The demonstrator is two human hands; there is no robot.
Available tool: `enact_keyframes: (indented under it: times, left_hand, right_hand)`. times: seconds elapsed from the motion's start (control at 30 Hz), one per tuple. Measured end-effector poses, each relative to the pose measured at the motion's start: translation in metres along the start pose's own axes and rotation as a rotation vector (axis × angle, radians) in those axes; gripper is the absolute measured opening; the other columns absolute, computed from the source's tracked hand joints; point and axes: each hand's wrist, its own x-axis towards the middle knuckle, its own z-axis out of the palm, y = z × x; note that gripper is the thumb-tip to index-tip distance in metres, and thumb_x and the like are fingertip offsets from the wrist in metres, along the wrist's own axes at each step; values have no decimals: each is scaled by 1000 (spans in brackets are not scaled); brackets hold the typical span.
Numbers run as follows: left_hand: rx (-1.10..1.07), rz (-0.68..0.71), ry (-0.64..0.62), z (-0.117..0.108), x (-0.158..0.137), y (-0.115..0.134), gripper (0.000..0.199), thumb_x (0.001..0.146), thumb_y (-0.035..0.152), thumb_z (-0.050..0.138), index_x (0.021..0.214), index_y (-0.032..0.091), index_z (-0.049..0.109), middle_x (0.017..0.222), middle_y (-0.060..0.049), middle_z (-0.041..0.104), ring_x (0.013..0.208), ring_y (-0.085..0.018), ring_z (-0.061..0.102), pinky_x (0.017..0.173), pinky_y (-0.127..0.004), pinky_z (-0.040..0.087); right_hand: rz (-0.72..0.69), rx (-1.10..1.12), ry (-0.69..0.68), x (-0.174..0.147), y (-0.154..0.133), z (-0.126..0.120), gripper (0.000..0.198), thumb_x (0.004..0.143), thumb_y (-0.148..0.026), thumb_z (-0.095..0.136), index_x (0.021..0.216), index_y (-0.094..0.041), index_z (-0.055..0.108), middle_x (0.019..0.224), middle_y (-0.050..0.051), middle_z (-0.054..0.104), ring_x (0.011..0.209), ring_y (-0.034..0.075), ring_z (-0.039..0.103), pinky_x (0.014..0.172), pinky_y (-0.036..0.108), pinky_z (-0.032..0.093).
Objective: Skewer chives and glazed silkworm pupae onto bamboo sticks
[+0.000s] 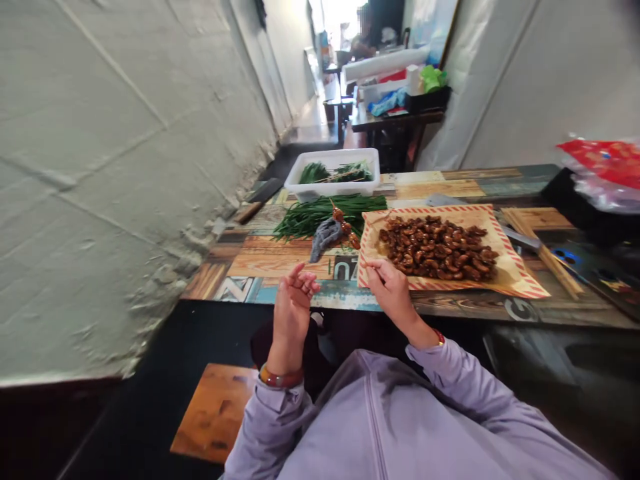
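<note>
My right hand (390,288) is closed in a pinch on the lower end of a skewer (345,227), which carries a few glossy brown pieces. The skewer slants up and left, its pointed tip over the green stalks. To its left, my left hand (295,297) is raised at the table's near edge, palm turned inward, fingers loosely curled and apart, holding nothing. Behind the skewer lies a crumpled grey cloth (324,240). Beside my right hand, a heap of brown, sauce-coated pieces (440,250) rests on a sheet of paper with a red-striped border (520,277).
Long green stalks (295,220) lie before a white plastic tub (333,189) of bundled greens. A wood-handled knife (257,201) is at the left. Thin sticks (555,267) and a red plastic bag (607,163) are on the right. A wall borders the left; a person sits far back.
</note>
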Motion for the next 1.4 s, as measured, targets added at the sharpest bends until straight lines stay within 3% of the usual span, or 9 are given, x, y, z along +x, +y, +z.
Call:
enact_keyframes:
  times: [0.23,0.47,0.67,0.8,1.03,1.13,1.2,1.4]
  left_hand:
    - [134,90,141,-17,-46,10,42,84,49,70,107,14,67,85,-4,67,70,-11,62,70,-26,50]
    - [174,123,176,-18,-48,31,45,78,48,76,104,13,68,84,-4,68,69,-11,62,70,-25,49]
    - [77,152,128,-37,-6,60,41,80,47,75,106,16,70,88,-4,68,74,-12,62,74,-27,50]
    - [35,128,158,-68,39,74,39,82,48,73,107,18,71,90,-4,67,78,-12,61,77,-27,49]
    - [23,-165,251,-93,117,117,42,77,51,77,103,18,72,89,-5,68,77,-15,60,75,-28,46]
    - [23,-221,261,-85,135,153,44,77,52,77,102,17,72,86,-5,68,77,-15,59,75,-28,45]
    - [31,-225,259,-71,137,181,45,78,53,75,103,16,72,87,-6,69,78,-15,59,76,-28,45]
    - [73,-302,256,-5,107,250,42,76,50,78,104,19,73,88,-5,70,78,-15,60,78,-29,46]
  right_hand:
    - [-37,103,-226,-21,-28,13,25,93,-38,50,95,-19,67,53,-4,55,51,15,54,55,27,42]
    - [10,221,-385,-40,-60,36,28,93,-41,50,93,-17,65,49,-7,50,44,11,48,49,24,39]
    - [61,203,-394,-15,-81,71,24,93,-39,52,92,-20,65,53,-5,52,47,12,49,48,24,38]
    - [261,210,-415,9,-81,110,24,92,-43,54,93,-21,64,53,-5,51,46,12,47,44,24,34]
    - [595,246,-586,62,-114,185,34,91,-54,55,91,-21,60,52,-6,46,46,12,42,46,25,36]
    - [631,285,-647,88,-149,207,35,91,-56,54,91,-21,59,51,-7,45,45,11,41,44,23,33]
    - [638,306,-686,106,-177,207,35,92,-55,53,91,-21,58,51,-7,45,43,11,39,42,22,30]
    - [586,304,-598,155,-245,149,30,94,-50,54,99,-21,57,55,-8,47,43,10,40,41,21,33]
